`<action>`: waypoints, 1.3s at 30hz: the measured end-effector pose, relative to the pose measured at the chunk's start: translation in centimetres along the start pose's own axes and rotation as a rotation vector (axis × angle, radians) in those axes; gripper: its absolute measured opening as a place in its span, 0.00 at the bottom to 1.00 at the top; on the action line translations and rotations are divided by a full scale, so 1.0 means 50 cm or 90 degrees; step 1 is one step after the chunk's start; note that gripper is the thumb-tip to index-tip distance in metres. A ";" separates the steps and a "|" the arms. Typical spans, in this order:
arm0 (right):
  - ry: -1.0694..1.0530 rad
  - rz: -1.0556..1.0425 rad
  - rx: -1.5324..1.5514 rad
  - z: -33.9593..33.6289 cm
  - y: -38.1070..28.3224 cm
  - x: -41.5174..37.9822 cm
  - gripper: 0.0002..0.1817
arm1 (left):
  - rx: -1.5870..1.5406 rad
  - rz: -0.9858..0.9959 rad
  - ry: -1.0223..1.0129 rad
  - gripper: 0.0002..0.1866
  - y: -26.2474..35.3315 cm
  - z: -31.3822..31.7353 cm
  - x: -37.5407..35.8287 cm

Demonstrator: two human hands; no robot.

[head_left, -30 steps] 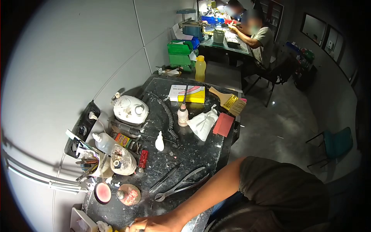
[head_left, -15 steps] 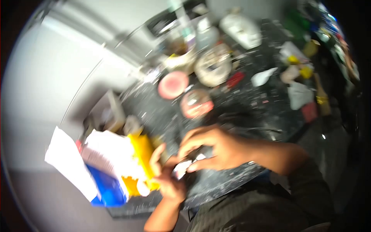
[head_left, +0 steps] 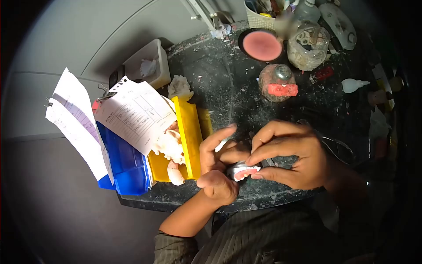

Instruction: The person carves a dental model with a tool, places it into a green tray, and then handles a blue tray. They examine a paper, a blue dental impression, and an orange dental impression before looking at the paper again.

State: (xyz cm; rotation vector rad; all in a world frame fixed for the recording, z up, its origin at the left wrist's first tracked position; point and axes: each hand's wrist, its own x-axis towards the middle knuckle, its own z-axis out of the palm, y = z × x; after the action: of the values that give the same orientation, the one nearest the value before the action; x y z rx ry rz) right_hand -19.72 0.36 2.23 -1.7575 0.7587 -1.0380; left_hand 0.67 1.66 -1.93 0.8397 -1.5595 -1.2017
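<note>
Near the front edge of the dark, speckled table (head_left: 215,75), a small pink and white piece with a shiny metallic part (head_left: 243,171) is between my hands. My left hand (head_left: 220,169) is curled around its left side, with the index finger and thumb apart. From the right, my right hand (head_left: 292,154) pinches the piece between thumb and fingertips. Just left of my left hand stands a yellow tray (head_left: 187,136) with pale plaster casts (head_left: 170,145). Beyond my hands sits a round jar with a metal knob and a red block (head_left: 278,83).
A blue bin (head_left: 125,158) with clipped papers (head_left: 136,114) stands left. Behind it is a white container (head_left: 160,66). At the back are a pink disc (head_left: 262,45), a woven basket (head_left: 259,21) and a clear tub (head_left: 309,46). A white bulb (head_left: 353,85) lies right.
The view has swung, so the table's objects appear shifted and are sharper. Both hands remain around the small piece, and they now appear farther right and a little higher in the picture.
</note>
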 end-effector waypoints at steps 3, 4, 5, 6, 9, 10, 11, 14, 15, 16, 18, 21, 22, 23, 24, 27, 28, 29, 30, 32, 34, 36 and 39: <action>0.031 -0.025 -0.010 0.010 -0.001 0.000 0.12 | -0.005 0.047 -0.012 0.49 -0.006 -0.001 -0.002; 0.036 -0.017 -0.003 0.013 -0.002 -0.003 0.13 | 0.003 0.074 -0.024 0.49 -0.008 -0.002 0.000; 0.036 -0.014 0.001 0.014 -0.002 -0.003 0.13 | 0.011 0.101 -0.037 0.48 -0.008 -0.004 0.000; 0.040 -0.019 -0.006 0.014 -0.002 -0.002 0.13 | 0.028 0.098 -0.039 0.48 -0.006 -0.004 0.000; 0.046 -0.016 -0.022 0.014 0.001 -0.003 0.13 | 0.016 0.089 -0.019 0.47 -0.011 -0.001 0.000; 0.052 -0.011 -0.029 0.014 0.002 -0.003 0.12 | 0.014 0.087 -0.017 0.47 -0.013 0.000 0.002; 0.049 -0.010 -0.028 0.013 0.005 -0.002 0.12 | -0.009 0.097 -0.010 0.50 -0.017 0.002 0.006; 0.055 -0.023 -0.076 0.012 0.010 -0.001 0.10 | -0.037 0.083 -0.013 0.50 -0.016 0.000 0.007; 0.079 -0.004 -0.083 0.010 0.009 -0.001 0.09 | -0.043 0.061 -0.028 0.48 -0.013 -0.001 0.010; 0.106 0.016 -0.090 0.008 0.008 -0.002 0.08 | -0.101 0.050 -0.050 0.40 -0.006 -0.003 0.017; 0.148 -0.002 -0.101 -0.001 0.016 -0.001 0.09 | -0.096 0.000 -0.123 0.37 0.016 -0.008 0.015; 0.149 -0.054 -0.184 -0.010 0.019 -0.003 0.11 | -0.078 0.025 -0.109 0.41 0.005 0.001 0.009; 0.157 -0.082 -0.230 -0.009 0.021 -0.006 0.12 | -0.079 0.032 -0.075 0.42 0.004 0.005 0.007; 0.160 -0.080 -0.228 -0.010 0.018 -0.006 0.12 | -0.078 0.030 -0.079 0.42 0.002 0.005 0.006; 0.172 -0.115 -0.271 -0.011 0.014 -0.005 0.13 | -0.065 0.031 -0.073 0.43 0.000 0.005 0.005; 0.151 -0.188 -0.352 -0.021 0.019 -0.006 0.20 | -0.053 0.021 -0.045 0.43 0.004 0.012 0.007; 0.128 -0.171 -0.369 -0.020 0.009 -0.002 0.23 | -0.054 0.011 -0.021 0.43 0.005 0.015 0.009; 0.104 -0.153 -0.386 -0.020 0.002 0.000 0.26 | -0.054 0.011 -0.022 0.43 0.005 0.014 0.009; 0.063 -0.142 -0.412 -0.021 0.002 -0.004 0.31 | -0.035 0.011 -0.027 0.42 0.003 0.010 0.010; 0.000 -0.101 -0.417 -0.020 -0.002 -0.012 0.34 | -0.020 0.027 -0.014 0.37 -0.006 0.008 0.009; -0.035 -0.087 -0.438 -0.011 0.000 -0.017 0.39 | 0.005 0.021 -0.014 0.37 -0.011 0.007 0.009; -0.036 -0.095 -0.436 -0.001 0.010 -0.021 0.39 | 0.052 0.021 0.012 0.34 -0.009 0.014 0.008; -0.055 -0.107 -0.447 0.001 0.011 -0.023 0.37 | 0.151 0.050 0.023 0.34 -0.015 0.010 0.005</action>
State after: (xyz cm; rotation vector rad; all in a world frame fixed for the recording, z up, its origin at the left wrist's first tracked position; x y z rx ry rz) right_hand -20.21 1.14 1.32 -2.4795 1.0116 -0.8447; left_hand 0.07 1.37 -2.59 0.9378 -1.7115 -0.9517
